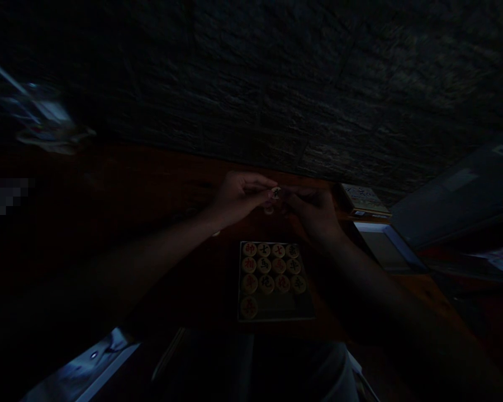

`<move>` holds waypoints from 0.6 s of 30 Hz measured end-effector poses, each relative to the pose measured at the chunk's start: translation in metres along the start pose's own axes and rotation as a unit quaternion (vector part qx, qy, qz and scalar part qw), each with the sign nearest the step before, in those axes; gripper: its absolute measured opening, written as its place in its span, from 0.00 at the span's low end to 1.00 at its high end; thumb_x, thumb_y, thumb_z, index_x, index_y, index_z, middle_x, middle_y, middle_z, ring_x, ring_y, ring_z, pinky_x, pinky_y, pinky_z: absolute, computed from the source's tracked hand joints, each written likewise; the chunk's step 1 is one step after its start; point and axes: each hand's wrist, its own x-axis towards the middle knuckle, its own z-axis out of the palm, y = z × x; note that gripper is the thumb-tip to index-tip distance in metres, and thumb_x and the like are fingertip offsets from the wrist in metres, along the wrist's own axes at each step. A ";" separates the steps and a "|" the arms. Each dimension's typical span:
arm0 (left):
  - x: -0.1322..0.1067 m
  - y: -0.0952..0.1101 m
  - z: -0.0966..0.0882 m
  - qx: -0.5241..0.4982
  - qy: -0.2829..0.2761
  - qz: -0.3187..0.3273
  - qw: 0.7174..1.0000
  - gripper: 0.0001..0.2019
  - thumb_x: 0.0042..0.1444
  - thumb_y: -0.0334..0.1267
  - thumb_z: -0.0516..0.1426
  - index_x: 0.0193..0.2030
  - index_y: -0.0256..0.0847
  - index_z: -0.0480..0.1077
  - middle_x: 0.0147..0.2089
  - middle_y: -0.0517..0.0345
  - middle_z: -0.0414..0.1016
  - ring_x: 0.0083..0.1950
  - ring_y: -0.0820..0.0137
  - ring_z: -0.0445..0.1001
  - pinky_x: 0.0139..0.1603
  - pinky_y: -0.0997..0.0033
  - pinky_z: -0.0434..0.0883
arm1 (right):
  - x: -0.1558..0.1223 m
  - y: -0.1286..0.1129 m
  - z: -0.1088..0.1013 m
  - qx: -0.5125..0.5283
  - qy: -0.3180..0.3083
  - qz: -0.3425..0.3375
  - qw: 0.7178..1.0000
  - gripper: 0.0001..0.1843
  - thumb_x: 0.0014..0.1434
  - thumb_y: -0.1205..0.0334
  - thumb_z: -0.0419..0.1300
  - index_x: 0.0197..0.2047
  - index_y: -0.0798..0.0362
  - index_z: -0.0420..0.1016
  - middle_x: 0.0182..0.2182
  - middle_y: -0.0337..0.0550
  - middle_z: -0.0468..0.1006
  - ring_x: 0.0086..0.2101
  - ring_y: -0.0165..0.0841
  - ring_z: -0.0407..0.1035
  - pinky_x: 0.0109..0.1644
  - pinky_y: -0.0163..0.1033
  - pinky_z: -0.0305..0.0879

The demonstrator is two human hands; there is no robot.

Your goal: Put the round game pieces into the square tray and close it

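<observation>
The scene is very dark. My left hand point(238, 196) and my right hand point(314, 215) meet above the far side of a square box point(276, 315). Both pinch a small round game piece point(275, 192) between their fingertips. A second round piece point(269, 210) shows just below it, at the fingers. Inside the box lie several round wooden pieces point(272, 267) with red or black characters, set in rows. The front part of the box is bare except for one piece at its left.
A reddish-brown wooden table point(151, 184) runs under a dark brick wall. A pale lid or tray point(383, 245) and a printed box point(364, 201) lie to the right. A blurred light object point(46, 123) sits at the far left.
</observation>
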 end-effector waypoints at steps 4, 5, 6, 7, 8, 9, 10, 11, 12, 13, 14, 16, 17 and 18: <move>-0.001 0.004 0.002 0.050 -0.012 0.015 0.999 0.13 0.52 0.37 0.72 0.43 0.36 0.82 0.39 0.49 0.87 0.36 0.65 0.85 0.41 0.65 0.83 | 0.000 0.003 -0.001 -0.012 0.001 -0.018 1.000 0.18 0.54 0.45 0.76 0.32 0.53 0.88 0.26 0.44 0.84 0.25 0.30 0.71 0.29 0.34 0.66; -0.001 0.005 0.002 0.063 -0.015 0.020 0.998 0.12 0.51 0.36 0.72 0.43 0.37 0.82 0.39 0.50 0.87 0.37 0.65 0.86 0.41 0.65 0.82 | 0.001 0.005 -0.001 -0.016 0.005 -0.020 1.000 0.18 0.53 0.45 0.76 0.31 0.53 0.88 0.26 0.43 0.84 0.25 0.30 0.71 0.29 0.35 0.66; -0.001 0.005 0.002 0.074 -0.017 0.026 0.997 0.12 0.51 0.35 0.72 0.42 0.37 0.82 0.39 0.50 0.87 0.38 0.64 0.86 0.42 0.65 0.82 | 0.001 0.006 -0.001 -0.020 0.010 -0.019 1.000 0.18 0.52 0.45 0.77 0.31 0.53 0.88 0.25 0.43 0.83 0.24 0.30 0.71 0.29 0.35 0.66; -0.001 0.004 0.002 0.083 -0.019 0.031 0.996 0.12 0.50 0.35 0.72 0.42 0.38 0.81 0.40 0.51 0.87 0.39 0.64 0.86 0.43 0.65 0.82 | 0.001 0.007 -0.001 -0.021 0.014 -0.017 1.000 0.19 0.50 0.44 0.78 0.30 0.52 0.87 0.25 0.43 0.83 0.24 0.30 0.71 0.29 0.35 0.66; -0.001 0.004 0.002 0.090 -0.020 0.035 0.995 0.13 0.49 0.35 0.72 0.42 0.38 0.81 0.40 0.51 0.87 0.40 0.64 0.86 0.45 0.64 0.82 | 0.001 0.008 -0.001 -0.022 0.018 -0.013 1.000 0.19 0.48 0.44 0.79 0.29 0.52 0.87 0.25 0.43 0.83 0.24 0.31 0.71 0.29 0.35 0.66; -0.001 0.003 0.002 0.095 -0.022 0.037 0.995 0.13 0.48 0.35 0.73 0.41 0.39 0.81 0.41 0.51 0.87 0.41 0.64 0.86 0.47 0.63 0.82 | 0.001 0.008 -0.001 -0.022 0.020 -0.010 1.000 0.20 0.46 0.44 0.80 0.29 0.52 0.86 0.25 0.43 0.83 0.24 0.31 0.71 0.28 0.35 0.66; -0.001 0.003 0.002 0.097 -0.021 0.039 0.994 0.14 0.46 0.35 0.74 0.41 0.39 0.81 0.41 0.51 0.87 0.42 0.63 0.86 0.48 0.63 0.82 | 0.001 0.008 -0.001 -0.021 0.019 -0.009 1.000 0.20 0.45 0.43 0.80 0.28 0.52 0.86 0.25 0.43 0.83 0.24 0.31 0.71 0.28 0.36 0.66; -0.001 0.002 0.002 0.099 -0.021 0.040 0.994 0.15 0.45 0.35 0.75 0.40 0.38 0.81 0.41 0.51 0.86 0.43 0.63 0.86 0.48 0.63 0.81 | 0.001 0.008 -0.001 -0.022 0.015 -0.007 1.000 0.21 0.45 0.43 0.80 0.28 0.52 0.86 0.25 0.43 0.84 0.24 0.31 0.72 0.29 0.36 0.66; -0.001 0.002 0.002 0.099 -0.021 0.041 0.994 0.16 0.44 0.35 0.75 0.40 0.38 0.80 0.41 0.50 0.86 0.43 0.62 0.86 0.48 0.63 0.81 | 0.001 0.008 -0.001 -0.022 0.010 -0.005 1.000 0.21 0.46 0.42 0.80 0.28 0.52 0.86 0.25 0.44 0.83 0.24 0.31 0.72 0.28 0.36 0.66; -0.001 0.002 0.001 0.096 -0.021 0.040 0.994 0.16 0.44 0.35 0.75 0.40 0.37 0.80 0.40 0.50 0.86 0.43 0.62 0.85 0.48 0.64 0.81 | 0.001 0.007 -0.001 -0.022 0.004 -0.002 1.000 0.22 0.47 0.41 0.79 0.29 0.52 0.86 0.25 0.44 0.83 0.24 0.31 0.71 0.28 0.36 0.66; -0.001 0.001 0.001 0.089 -0.020 0.037 0.995 0.16 0.45 0.35 0.75 0.40 0.37 0.81 0.40 0.50 0.86 0.42 0.62 0.85 0.47 0.64 0.81 | 0.001 0.006 -0.001 -0.021 0.001 0.000 1.000 0.22 0.48 0.41 0.78 0.29 0.52 0.87 0.25 0.44 0.83 0.24 0.31 0.71 0.28 0.36 0.66; -0.001 0.001 0.001 0.066 -0.018 0.024 0.997 0.15 0.49 0.36 0.74 0.43 0.36 0.81 0.40 0.50 0.86 0.40 0.63 0.85 0.44 0.64 0.81 | 0.001 0.003 -0.001 -0.014 -0.002 0.002 1.000 0.22 0.50 0.41 0.77 0.30 0.53 0.87 0.25 0.44 0.83 0.24 0.30 0.70 0.28 0.35 0.66; -0.001 0.002 0.002 0.052 -0.017 0.017 0.998 0.15 0.51 0.36 0.73 0.45 0.36 0.81 0.40 0.50 0.86 0.39 0.64 0.85 0.44 0.64 0.81 | 0.001 0.002 -0.001 -0.010 -0.003 0.001 1.000 0.21 0.50 0.41 0.77 0.30 0.53 0.87 0.25 0.44 0.83 0.24 0.30 0.71 0.29 0.35 0.66; -0.001 0.002 0.002 0.036 -0.014 0.009 0.999 0.15 0.52 0.37 0.72 0.46 0.36 0.82 0.41 0.49 0.86 0.38 0.64 0.85 0.43 0.63 0.82 | 0.001 0.001 -0.001 -0.005 -0.004 -0.002 1.000 0.21 0.51 0.42 0.77 0.30 0.53 0.88 0.25 0.44 0.84 0.25 0.30 0.71 0.29 0.35 0.66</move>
